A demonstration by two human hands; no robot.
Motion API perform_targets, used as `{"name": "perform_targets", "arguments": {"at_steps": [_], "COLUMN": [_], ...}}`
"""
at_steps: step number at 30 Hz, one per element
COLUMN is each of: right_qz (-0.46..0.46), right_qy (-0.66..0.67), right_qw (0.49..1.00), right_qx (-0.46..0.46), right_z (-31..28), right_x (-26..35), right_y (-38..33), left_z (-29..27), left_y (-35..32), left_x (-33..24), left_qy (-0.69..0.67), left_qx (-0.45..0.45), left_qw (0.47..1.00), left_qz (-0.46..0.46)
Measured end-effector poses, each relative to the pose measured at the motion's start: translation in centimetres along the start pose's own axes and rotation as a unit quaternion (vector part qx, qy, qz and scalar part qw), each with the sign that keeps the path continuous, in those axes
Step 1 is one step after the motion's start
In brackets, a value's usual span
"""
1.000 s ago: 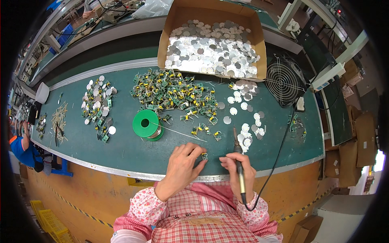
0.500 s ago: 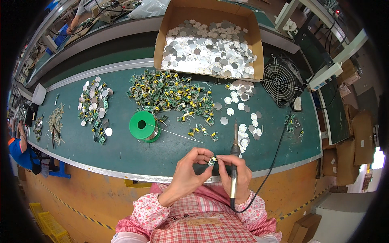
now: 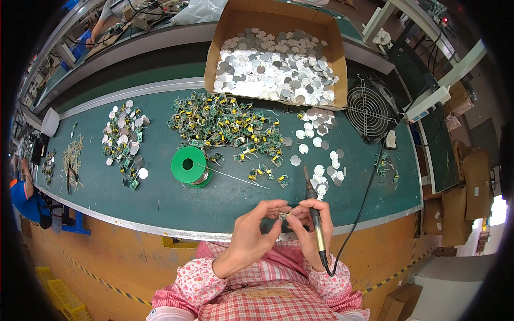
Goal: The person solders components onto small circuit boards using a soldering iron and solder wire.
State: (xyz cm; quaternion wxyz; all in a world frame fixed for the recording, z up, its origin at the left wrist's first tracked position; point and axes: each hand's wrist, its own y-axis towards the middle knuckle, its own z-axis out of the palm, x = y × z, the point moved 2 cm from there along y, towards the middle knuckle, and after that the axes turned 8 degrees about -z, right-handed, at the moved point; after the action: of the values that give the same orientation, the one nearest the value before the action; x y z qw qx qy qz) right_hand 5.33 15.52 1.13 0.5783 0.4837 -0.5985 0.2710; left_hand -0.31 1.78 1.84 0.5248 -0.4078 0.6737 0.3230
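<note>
Near the table's front edge, my left hand (image 3: pixel 248 234) pinches a small circuit board (image 3: pixel 283 216) with a yellow part on it, partly hidden by fingers. My right hand (image 3: pixel 308 241) meets it there, its thumb and fingertips touching the board. A soldering iron (image 3: pixel 319 235) lies in the grip of that same hand, its tip pointing away over the table and its cord running off to the right. Left of my hands stands a green spool of solder wire (image 3: pixel 183 166), a length of wire sticking out to the right. Loose silver discs (image 3: pixel 320 179) lie beyond the iron.
A heap of circuit boards (image 3: pixel 225 123) covers the table's middle, below a cardboard box (image 3: pixel 211 64) of silver discs. Boards with discs (image 3: pixel 126 136) are piled on the left. A fan with a wire guard (image 3: pixel 369 109) stands at the right. Another person (image 3: pixel 27 198) is far left.
The soldering iron has tilted, its tip swinging left and its handle end right. My right fingers have closed in over the board, which has turned and is now more hidden.
</note>
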Motion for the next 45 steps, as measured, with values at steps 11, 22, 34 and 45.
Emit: {"name": "perform_targets", "arguments": {"at_steps": [11, 22, 34, 45], "right_qz": [-0.076, 0.032, -0.041, -0.016], "right_qy": [-0.097, 0.087, 0.044, 0.081], "right_qw": [0.992, 0.992, 0.997, 0.997], "right_qx": [0.007, -0.089, -0.047, 0.004], "right_z": [0.5, 0.5, -0.1, -0.9], "right_x": [1.2, 0.4, 1.4, 0.2], "right_y": [0.2, 0.1, -0.3, -0.4], "left_z": [0.7, 1.1, 0.0, 0.8], "left_y": [-0.8, -0.8, 0.9, 0.4], "left_x": [0.1, 0.8, 1.2, 1.5], "left_qy": [0.103, -0.153, -0.367, -0.469], "left_qx": [-0.052, -0.035, 0.178, 0.124], "left_qw": [0.991, 0.985, 0.88, 0.82], "left_qz": [0.074, -0.077, -0.245, -0.302]}}
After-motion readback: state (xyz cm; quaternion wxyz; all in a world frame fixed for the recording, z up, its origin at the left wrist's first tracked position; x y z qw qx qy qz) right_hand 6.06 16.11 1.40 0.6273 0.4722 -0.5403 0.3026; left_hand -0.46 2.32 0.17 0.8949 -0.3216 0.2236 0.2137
